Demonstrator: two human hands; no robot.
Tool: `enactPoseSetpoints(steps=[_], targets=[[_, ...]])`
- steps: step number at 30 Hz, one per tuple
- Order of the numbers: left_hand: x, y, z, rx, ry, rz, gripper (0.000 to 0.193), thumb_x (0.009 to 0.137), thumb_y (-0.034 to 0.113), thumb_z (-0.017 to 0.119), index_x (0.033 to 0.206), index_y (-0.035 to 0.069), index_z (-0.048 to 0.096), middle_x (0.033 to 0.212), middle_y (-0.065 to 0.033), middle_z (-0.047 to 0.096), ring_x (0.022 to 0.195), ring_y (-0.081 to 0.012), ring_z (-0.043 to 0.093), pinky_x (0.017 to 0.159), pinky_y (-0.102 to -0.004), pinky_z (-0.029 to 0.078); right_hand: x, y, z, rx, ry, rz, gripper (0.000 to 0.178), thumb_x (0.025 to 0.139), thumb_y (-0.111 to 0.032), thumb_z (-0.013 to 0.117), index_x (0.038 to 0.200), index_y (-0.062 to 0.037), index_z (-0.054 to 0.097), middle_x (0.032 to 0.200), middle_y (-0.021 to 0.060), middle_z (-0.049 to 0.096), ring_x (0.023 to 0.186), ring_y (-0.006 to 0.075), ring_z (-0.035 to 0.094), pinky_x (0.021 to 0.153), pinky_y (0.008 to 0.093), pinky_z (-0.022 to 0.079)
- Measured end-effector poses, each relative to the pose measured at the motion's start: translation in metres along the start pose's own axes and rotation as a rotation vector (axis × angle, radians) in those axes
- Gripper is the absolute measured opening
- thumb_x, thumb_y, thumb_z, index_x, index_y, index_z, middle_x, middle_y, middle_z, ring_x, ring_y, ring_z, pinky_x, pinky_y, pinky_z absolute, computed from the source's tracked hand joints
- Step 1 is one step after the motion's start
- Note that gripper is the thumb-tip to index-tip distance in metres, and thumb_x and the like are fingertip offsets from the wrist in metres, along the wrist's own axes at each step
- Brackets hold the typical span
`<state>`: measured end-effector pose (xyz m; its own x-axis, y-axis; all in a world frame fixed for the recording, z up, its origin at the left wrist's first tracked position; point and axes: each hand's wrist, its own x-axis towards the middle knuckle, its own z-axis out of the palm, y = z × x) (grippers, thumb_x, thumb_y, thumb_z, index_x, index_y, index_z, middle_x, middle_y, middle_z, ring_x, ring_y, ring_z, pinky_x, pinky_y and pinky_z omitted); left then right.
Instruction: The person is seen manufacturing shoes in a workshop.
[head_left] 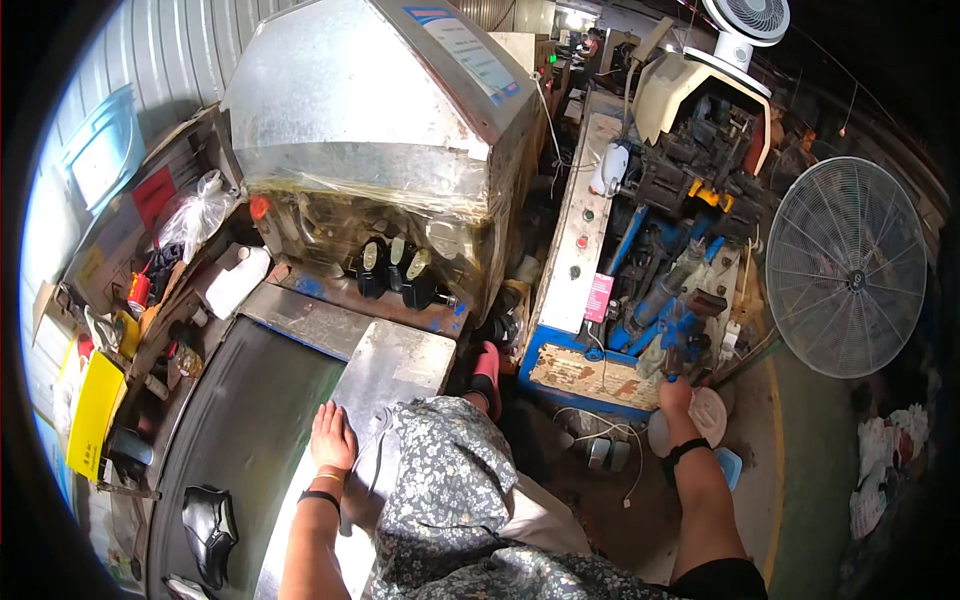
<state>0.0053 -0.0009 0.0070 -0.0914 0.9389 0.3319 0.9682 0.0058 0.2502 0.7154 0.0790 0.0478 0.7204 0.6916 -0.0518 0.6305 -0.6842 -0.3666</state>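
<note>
My left hand (332, 438) lies flat, fingers stretched, on the edge of a pale metal ledge (395, 360) beside a dark conveyor belt (265, 385). My right hand (676, 393) reaches out to the front of a machine with blue parts (635, 320); its fingers are curled round something I cannot make out, with a bit of blue at the fingertips. A black shoe (208, 535) rests on the near part of the belt, and part of another shoe (185, 588) shows below it. Several black shoes (418, 285) stand at the mouth of a metal hood (350, 110).
A large round fan (850, 270) stands at the right, and a small white fan (748, 20) tops the machine. Cluttered shelving (150, 370) lines the left side. A white cable (625, 440) and a pedal (608, 455) are on the floor between ledge and machine.
</note>
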Motion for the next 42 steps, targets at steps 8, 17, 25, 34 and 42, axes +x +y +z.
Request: enactPoseSetpoints(steps=[8,17,25,34,42], targets=[[0.0,-0.001,0.002,-0.002,0.006,0.0,0.046,0.086,0.017,0.054,0.129,0.001,0.059,0.145,-0.0195,0.051,0.139,-0.0372,0.042,0.117,-0.0459,0.031,0.001,0.002,0.001,0.056,-0.024,0.035,0.047,0.091,-0.031,0.063,0.119,0.0066,0.061,0.11,0.027,0.067,0.099,0.0426,0.065,0.086,0.0524,0.053],[0.0,-0.001,0.002,-0.001,0.025,-0.007,0.044,0.086,0.016,0.054,0.127,0.001,0.061,0.144,-0.0182,0.053,0.138,-0.0362,0.043,0.117,-0.0456,0.032,-0.001,-0.002,-0.002,0.036,-0.034,0.033,0.05,0.092,-0.033,0.063,0.122,0.0065,0.059,0.108,0.0263,0.066,0.097,0.0416,0.065,0.084,0.0528,0.054],[0.0,0.001,0.0,0.005,0.0,-0.019,0.045,0.086,0.017,0.053,0.128,0.002,0.061,0.144,-0.0175,0.053,0.138,-0.0359,0.043,0.117,-0.0452,0.032,0.008,0.003,0.004,0.083,-0.062,0.069,0.053,0.093,-0.034,0.062,0.127,0.0055,0.055,0.107,0.0252,0.066,0.093,0.041,0.065,0.083,0.0543,0.054],[0.0,0.001,0.0,0.004,-0.001,-0.023,0.045,0.087,0.017,0.054,0.129,0.003,0.061,0.145,-0.0167,0.052,0.139,-0.0355,0.042,0.117,-0.045,0.033,0.009,0.006,0.008,0.146,-0.084,0.087,0.051,0.092,-0.034,0.063,0.125,0.0045,0.056,0.106,0.0241,0.066,0.091,0.0404,0.065,0.081,0.0547,0.054],[0.0,0.0,0.001,0.008,0.026,0.0,0.044,0.088,0.016,0.054,0.129,0.002,0.06,0.145,-0.017,0.052,0.138,-0.0361,0.043,0.116,-0.045,0.033,0.008,0.006,0.008,0.077,-0.042,0.09,0.056,0.092,-0.034,0.063,0.131,0.0054,0.053,0.099,0.0236,0.067,0.087,0.0405,0.066,0.075,0.0552,0.055]])
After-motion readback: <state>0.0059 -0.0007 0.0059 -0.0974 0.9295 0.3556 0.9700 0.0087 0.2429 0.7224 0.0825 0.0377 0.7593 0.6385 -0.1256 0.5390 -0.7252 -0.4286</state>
